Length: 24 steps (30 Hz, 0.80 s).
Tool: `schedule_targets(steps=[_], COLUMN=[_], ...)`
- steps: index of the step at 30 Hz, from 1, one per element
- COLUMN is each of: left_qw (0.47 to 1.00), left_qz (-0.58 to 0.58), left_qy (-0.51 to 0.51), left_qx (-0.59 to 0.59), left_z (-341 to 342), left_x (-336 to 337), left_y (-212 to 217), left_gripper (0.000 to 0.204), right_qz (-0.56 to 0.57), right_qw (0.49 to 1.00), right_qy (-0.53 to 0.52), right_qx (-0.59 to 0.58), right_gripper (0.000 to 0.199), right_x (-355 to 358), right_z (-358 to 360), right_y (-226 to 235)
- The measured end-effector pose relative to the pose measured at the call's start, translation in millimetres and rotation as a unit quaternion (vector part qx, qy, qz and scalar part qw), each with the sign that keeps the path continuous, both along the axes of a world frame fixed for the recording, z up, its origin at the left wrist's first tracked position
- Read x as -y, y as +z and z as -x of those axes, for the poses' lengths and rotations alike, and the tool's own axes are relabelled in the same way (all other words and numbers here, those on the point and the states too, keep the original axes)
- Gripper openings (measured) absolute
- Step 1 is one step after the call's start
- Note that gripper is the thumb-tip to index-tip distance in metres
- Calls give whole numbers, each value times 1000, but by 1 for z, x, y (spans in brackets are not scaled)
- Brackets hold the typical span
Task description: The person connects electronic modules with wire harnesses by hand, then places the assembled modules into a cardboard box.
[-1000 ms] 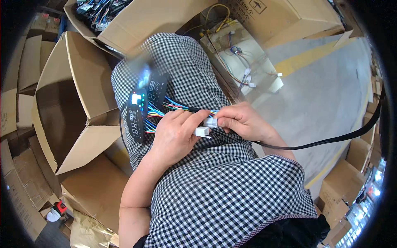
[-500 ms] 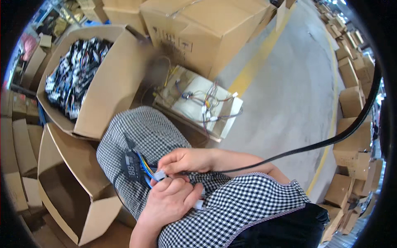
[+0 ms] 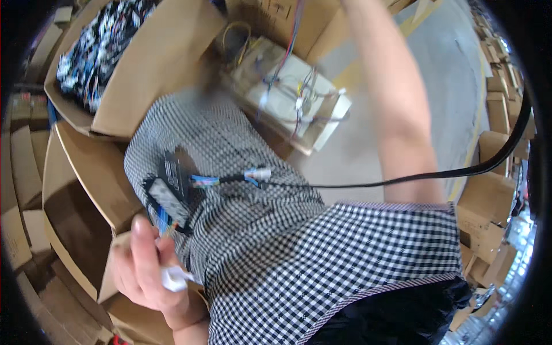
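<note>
My left hand, blurred by motion, is closed at the lower left around a white plug connector, with fingertips beside short coloured wires. These wires run to a small black electronic module with a grey label, lying on my checked apron over my leg. From the module's other side a wire bundle ends in a pale connector. My right forearm stretches up and away; the hand is beyond the top edge. Red and blue wires hang from that edge over a white-topped box.
A carton full of black modules and wires stands at the far left. An opened carton sits below it. The white-topped box bears tangled wires. A black cable crosses from the right. Stacked cartons line the right side.
My hands have parted: the left moved left and down, the right reached up and out of view. The module is turned over, its display now hidden. Red and blue wires have come up over the box.
</note>
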State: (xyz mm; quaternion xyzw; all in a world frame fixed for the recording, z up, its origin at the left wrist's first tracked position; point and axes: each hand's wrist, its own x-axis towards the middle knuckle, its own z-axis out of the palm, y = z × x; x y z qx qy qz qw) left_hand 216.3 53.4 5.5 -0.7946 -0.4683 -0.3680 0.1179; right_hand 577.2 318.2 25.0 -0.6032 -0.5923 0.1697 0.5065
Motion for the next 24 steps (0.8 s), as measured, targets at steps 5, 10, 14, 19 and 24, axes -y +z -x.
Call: schedule_targets(steps=[5, 10, 14, 19, 24], left_qw=[980, 920, 905, 814, 749], left_qz=[143, 332, 362, 538, 589], left_qy=[-98, -161, -216, -119, -147], left_qx=[-96, -134, -51, 183, 264], left_z=[-15, -40, -43, -31, -25], left_x=[-22, -23, -35, -30, -29], left_y=[-57, -125, -131, -128, -133], left_gripper=[33, 27, 24, 16, 15], right_qz=[41, 231, 209, 182, -28], right_qw=[993, 944, 930, 939, 957], right_qy=[-110, 224, 301, 282, 284], right_qx=[-26, -76, -37, -80, 46], right_gripper=[24, 17, 19, 8, 18], right_x=[6, 124, 222, 264, 244], right_z=[-28, 35, 40, 72, 81], right_y=[-43, -119, -165, -156, -155])
